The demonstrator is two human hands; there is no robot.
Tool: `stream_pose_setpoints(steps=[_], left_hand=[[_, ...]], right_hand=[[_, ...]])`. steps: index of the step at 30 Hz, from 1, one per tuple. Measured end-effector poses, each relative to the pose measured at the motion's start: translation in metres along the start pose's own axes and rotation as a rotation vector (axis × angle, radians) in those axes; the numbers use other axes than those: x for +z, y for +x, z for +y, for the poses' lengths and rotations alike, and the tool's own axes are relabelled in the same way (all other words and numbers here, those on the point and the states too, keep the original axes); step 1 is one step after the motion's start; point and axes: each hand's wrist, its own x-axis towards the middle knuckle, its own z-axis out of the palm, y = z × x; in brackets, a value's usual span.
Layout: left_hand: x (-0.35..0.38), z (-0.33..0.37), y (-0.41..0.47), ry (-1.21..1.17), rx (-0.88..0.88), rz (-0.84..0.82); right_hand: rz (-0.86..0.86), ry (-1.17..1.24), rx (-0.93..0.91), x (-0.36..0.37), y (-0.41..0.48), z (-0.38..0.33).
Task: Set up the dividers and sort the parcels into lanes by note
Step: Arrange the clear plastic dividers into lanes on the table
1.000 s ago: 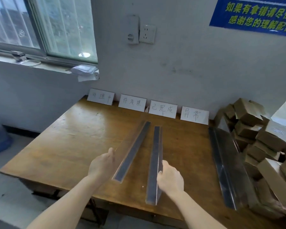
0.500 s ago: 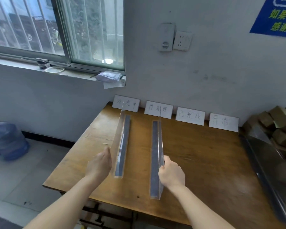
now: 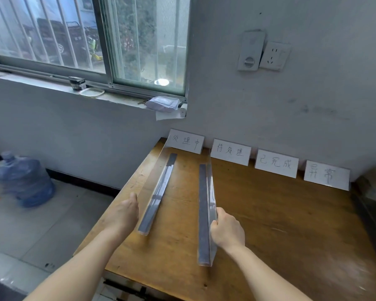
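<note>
Two clear L-shaped dividers with dark base strips stand on the wooden table (image 3: 280, 213). My left hand (image 3: 124, 213) holds the near end of the left divider (image 3: 159, 192), which runs toward the first note. My right hand (image 3: 226, 231) grips the upright wall of the right divider (image 3: 204, 211), which runs toward the gap between the first and second notes. Several handwritten notes lean on the wall: first note (image 3: 186, 141), second (image 3: 230, 152), third (image 3: 276, 163), fourth (image 3: 327, 174).
The table's left edge lies just beside the left divider, with tiled floor and a blue water jug (image 3: 23, 179) below. A third divider and blurred brown parcels (image 3: 373, 187) sit at the far right edge. A window sill (image 3: 96, 94) holds small items.
Both dividers have shifted left across the table, toward the first two notes, and the left one has straightened. My view has swung left, so the parcel pile has nearly left the frame.
</note>
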Motion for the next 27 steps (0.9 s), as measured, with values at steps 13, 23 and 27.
stream_pose_setpoints(steps=[13,23,27], left_hand=[[0.004,-0.017,0.045,0.006,0.080,-0.096],[0.001,-0.037,0.069,0.028,0.100,-0.150],[0.004,-0.057,0.078,0.017,0.092,-0.121]], right_hand=[[-0.113,-0.041,0.055,0.023,0.032,-0.034],[-0.129,-0.054,0.084,0.035,0.043,-0.055],[-0.067,-0.054,0.080,0.038,0.046,-0.060]])
